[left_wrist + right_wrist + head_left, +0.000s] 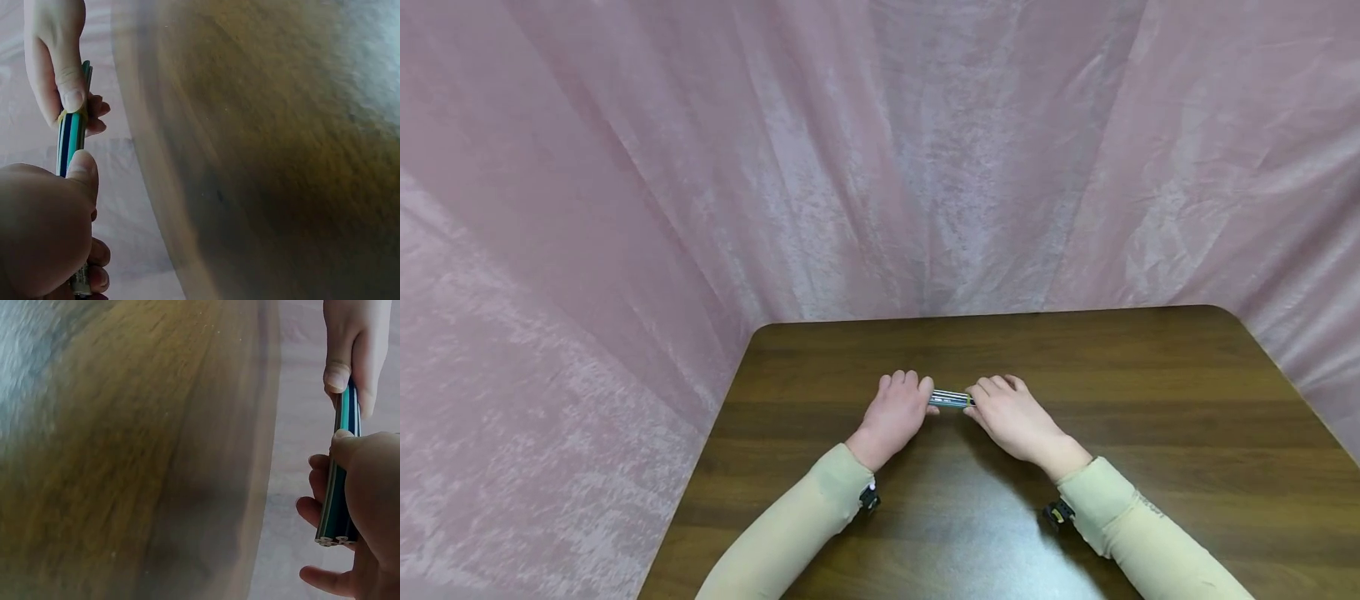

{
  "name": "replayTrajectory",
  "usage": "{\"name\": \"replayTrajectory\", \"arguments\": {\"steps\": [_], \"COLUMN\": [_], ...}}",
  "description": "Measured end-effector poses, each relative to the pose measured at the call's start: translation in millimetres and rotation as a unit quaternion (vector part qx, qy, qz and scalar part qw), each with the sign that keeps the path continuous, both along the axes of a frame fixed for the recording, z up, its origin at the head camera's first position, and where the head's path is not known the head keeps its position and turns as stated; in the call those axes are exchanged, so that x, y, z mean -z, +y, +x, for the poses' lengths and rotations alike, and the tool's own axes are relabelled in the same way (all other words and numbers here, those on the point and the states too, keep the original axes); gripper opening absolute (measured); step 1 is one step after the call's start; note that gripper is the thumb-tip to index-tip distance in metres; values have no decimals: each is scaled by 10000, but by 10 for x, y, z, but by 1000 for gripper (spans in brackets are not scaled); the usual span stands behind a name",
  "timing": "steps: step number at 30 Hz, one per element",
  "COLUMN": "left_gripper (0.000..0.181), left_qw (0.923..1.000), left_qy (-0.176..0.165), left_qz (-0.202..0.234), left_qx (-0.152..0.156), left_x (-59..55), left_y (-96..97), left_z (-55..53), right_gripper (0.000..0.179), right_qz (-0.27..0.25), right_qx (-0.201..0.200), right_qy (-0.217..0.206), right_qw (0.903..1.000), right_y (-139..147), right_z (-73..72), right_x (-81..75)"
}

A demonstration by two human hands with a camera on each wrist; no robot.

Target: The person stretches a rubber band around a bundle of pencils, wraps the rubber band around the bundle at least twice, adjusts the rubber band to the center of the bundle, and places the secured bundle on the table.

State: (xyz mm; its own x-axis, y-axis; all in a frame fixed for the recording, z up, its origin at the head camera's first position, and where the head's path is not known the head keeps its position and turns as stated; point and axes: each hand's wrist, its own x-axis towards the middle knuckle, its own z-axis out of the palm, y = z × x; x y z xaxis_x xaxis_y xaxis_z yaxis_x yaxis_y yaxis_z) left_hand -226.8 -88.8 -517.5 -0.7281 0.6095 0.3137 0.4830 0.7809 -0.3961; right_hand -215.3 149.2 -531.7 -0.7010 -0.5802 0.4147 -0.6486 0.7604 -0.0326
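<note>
A bundle of pencils [949, 399] in green, dark blue and white stretches between both hands above the table. My left hand [895, 412] grips one end, its thumb [82, 169] lying along the pencils. At the other end my right hand [1013, 418] pinches the bundle between thumb and fingers. A yellow rubber band [62, 115] circles the pencils right at the right thumb. The right wrist view shows the pencils' flat ends [337, 540] poking out past the right palm, with some of that hand's fingers spread away from them.
A brown wood-grain table [1120, 375] with rounded far corners lies under the hands. Pink curtains [925, 167] hang behind it and along the left side. Small black devices [869, 497] sit at the cuffs of both light sleeves.
</note>
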Motion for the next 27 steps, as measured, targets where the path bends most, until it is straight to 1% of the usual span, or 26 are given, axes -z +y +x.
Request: {"name": "replayTrajectory", "arguments": {"steps": [6,9,12,14,15,16,17,19,20,21,22,24,27], "left_gripper": [49,49,48,46,45,43,42,39,38,37,37,39,40], "left_qw": [9997,9996,9997,9994,9986,9966,9934,9837,9779,9729,9693,9670,9679], "left_qy": [213,205,21,-233,-472,-788,-1118,-1765,-2052,-2266,-2407,-2498,-2462], "left_qz": [-5,-56,-87,-87,-35,39,119,294,386,451,489,506,492], "left_qx": [131,203,212,231,242,243,235,157,84,13,-42,-78,-59], "left_x": [19,5,-32,-63,-78,-92,-103,-120,-129,-131,-134,-142,-148], "left_y": [-20,-42,-70,-92,-105,-119,-134,-165,-178,-188,-195,-194,-166], "left_z": [-2,-16,-38,-57,-66,-72,-78,-89,-90,-95,-97,-96,-88], "right_gripper": [20,20,19,19,20,22,25,31,34,36,37,35,32], "right_qz": [86,97,97,101,101,97,77,-2,-61,-114,-161,-202,-124], "right_qx": [-143,-243,-292,-307,-322,-334,-341,-322,-302,-285,-277,-312,-449], "right_qy": [73,81,99,71,41,10,-38,-102,-89,-55,1,172,462], "right_qw": [9998,9996,9995,9995,9994,9994,9994,9994,9995,9995,9995,9992,9978], "right_y": [-4,-14,-32,-38,-38,-34,-24,5,23,42,61,87,88], "right_z": [-11,-30,-56,-74,-80,-85,-88,-91,-92,-95,-98,-109,-128], "right_x": [-20,-36,-50,-55,-55,-56,-56,-57,-57,-57,-57,-50,-28]}}
